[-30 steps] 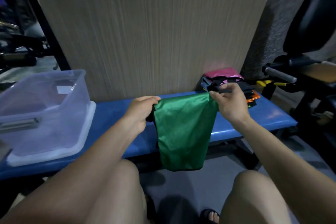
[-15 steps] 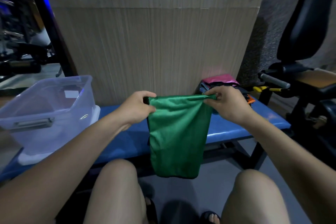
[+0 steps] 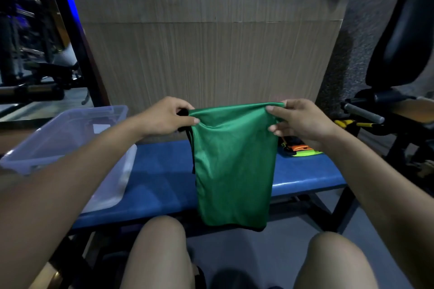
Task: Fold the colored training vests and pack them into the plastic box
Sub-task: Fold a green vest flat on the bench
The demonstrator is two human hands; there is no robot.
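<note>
A green vest [image 3: 232, 166] is held up by its top edge above the blue desk [image 3: 164, 171], pinched at either corner by the left hand [image 3: 168, 116] and right hand [image 3: 303, 119]; the clear plastic box [image 3: 70, 138] is seen at left; other vests [image 3: 298, 149] lie behind.

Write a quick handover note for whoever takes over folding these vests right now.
Left hand and right hand each pinch a top corner of the green vest, which hangs in front of the blue bench.
The plastic box sits at the bench's left end; nothing folded shows inside.
More vests lie at the right end.
Left: finish folding the green vest, box it, then the rest.
</note>
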